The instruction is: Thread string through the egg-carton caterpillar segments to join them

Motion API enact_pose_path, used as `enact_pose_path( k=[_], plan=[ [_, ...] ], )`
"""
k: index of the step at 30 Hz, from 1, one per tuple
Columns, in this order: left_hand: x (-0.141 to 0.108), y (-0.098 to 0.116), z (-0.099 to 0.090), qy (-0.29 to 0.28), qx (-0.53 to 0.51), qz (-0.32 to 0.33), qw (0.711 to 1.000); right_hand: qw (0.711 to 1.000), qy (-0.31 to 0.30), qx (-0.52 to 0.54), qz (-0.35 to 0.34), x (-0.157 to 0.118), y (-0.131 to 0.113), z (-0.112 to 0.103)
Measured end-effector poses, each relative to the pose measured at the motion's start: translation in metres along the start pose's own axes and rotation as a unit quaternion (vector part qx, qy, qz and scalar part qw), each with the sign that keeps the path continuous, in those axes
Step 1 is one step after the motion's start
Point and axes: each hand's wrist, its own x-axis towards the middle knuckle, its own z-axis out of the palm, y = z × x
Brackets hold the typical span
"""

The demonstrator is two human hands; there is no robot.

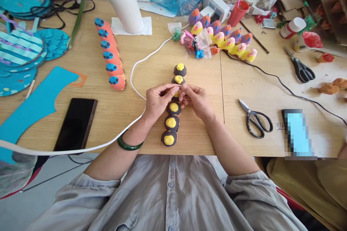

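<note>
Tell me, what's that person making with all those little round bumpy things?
A person sits at a wooden table strewn with craft bits. Both hands, left hand and right hand, meet over a row of dark cups with yellow centres, pinching one near the middle of the row. Beside it lie an orange row with blue spots, a colourful row, black scissors and a phone.

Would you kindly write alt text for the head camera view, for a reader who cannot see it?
Both hands, left hand and right hand, pinch the middle of a row of dark cups with yellow centres on a wooden table. Black scissors lie to the right, a black phone to the left.
</note>
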Motion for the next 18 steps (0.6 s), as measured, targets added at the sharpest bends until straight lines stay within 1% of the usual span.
enact_pose_path(
  k=[3,6,10,15,18],
  plan=[
    [-0.0005,0.0008,0.0001,-0.009,0.001,-0.003,1.000,1.000,-0.004,0.002,-0.008,-0.0001,0.0006,-0.0006],
    [0.0001,0.0001,0.0000,-0.008,-0.017,-0.003,1.000,0.999,0.018,0.000,-0.033,-0.0002,-0.0003,-0.0019],
    [0.0022,-0.0028,-0.0003,0.002,-0.054,-0.011,0.998,0.998,0.052,0.002,-0.042,-0.0002,-0.0028,-0.0030],
    [0.0041,-0.0065,-0.0009,-0.005,-0.069,-0.028,0.997,0.998,0.052,-0.006,-0.036,0.0009,-0.0023,-0.0023],
    [0.0059,-0.0074,-0.0013,0.003,-0.075,-0.036,0.997,0.996,0.071,-0.001,-0.052,0.0015,-0.0012,-0.0016]
  ],
)
